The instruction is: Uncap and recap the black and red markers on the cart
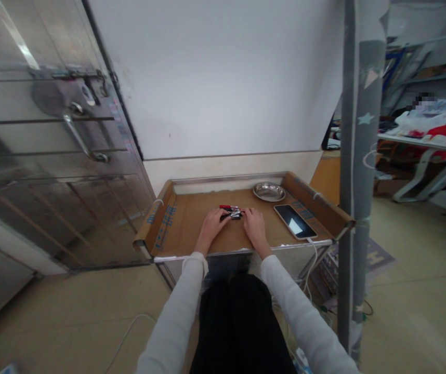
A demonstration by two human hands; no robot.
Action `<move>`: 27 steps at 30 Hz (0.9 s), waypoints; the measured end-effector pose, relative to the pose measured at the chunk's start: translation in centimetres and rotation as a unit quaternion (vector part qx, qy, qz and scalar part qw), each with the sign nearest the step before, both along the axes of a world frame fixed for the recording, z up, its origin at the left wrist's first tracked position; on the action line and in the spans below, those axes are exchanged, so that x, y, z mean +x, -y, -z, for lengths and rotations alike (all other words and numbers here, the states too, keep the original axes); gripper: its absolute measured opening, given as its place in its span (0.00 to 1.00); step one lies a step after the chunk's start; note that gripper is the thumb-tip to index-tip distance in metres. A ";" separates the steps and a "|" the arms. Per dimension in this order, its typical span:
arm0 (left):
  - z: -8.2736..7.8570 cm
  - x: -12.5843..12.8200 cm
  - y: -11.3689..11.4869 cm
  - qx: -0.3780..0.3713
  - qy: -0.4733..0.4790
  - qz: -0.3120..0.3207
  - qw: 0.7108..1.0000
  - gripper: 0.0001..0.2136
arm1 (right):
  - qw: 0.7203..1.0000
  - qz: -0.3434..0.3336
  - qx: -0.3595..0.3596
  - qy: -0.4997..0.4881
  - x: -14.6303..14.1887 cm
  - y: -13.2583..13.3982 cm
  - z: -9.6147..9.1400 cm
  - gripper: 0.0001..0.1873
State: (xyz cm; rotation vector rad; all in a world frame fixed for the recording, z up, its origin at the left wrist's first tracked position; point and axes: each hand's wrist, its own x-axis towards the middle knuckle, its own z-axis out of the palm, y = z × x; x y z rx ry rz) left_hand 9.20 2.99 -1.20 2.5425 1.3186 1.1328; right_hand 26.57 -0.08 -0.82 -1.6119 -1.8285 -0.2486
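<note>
Several small marker pens (231, 214), some red and some black with pale printed bodies, lie close together on the brown cardboard tabletop (192, 228). My left hand (211, 227) is at their left end, its thumb and fingers closed on the end of a black one. From the other side my right hand (254, 227) reaches the right ends of the pens, fingers bent together around a tip. Its grip is small in the picture, and which pen it pinches is hard to make out.
A round metal dish (269, 191) stands at the back right. Nearer, a phone (295, 222) lies with a white cable (313, 254) running off the front edge. Raised cardboard sides (312, 200) bound the table. A grey post (357, 182) stands at right, a metal door (51, 156) at left.
</note>
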 end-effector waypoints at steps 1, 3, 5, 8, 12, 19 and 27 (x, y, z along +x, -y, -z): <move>0.0 0.0 0.0 0.001 0.001 0.000 1.000 0.08 | 1.000 -0.021 -0.001 -0.007 0.0 -0.1 0.0 0.14; 0.0 0.0 0.0 0.002 0.002 -0.001 1.000 0.08 | 0.996 -0.083 -0.003 -0.028 0.0 -0.1 0.0 0.16; -0.1 0.0 0.2 0.005 0.000 -0.006 1.000 0.08 | 0.986 -0.157 -0.003 -0.048 -0.1 -0.1 0.0 0.21; -0.3 0.0 0.4 0.022 0.002 -0.049 0.999 0.09 | 0.974 -0.217 0.001 -0.061 -0.3 -0.1 -0.2 0.29; -0.2 -0.4 0.3 0.040 0.038 -0.188 0.981 0.08 | 0.986 -0.160 0.004 -0.035 -0.2 -0.2 -0.1 0.21; 0.6 -1.1 -0.3 -0.010 0.064 -0.323 0.944 0.11 | 0.996 -0.056 -0.052 0.040 0.1 -0.3 0.5 0.10; 0.2 -0.1 0.4 -0.002 -0.027 -0.040 0.999 0.08 | 0.996 -0.034 -0.058 0.060 -0.1 -0.7 1.1 0.07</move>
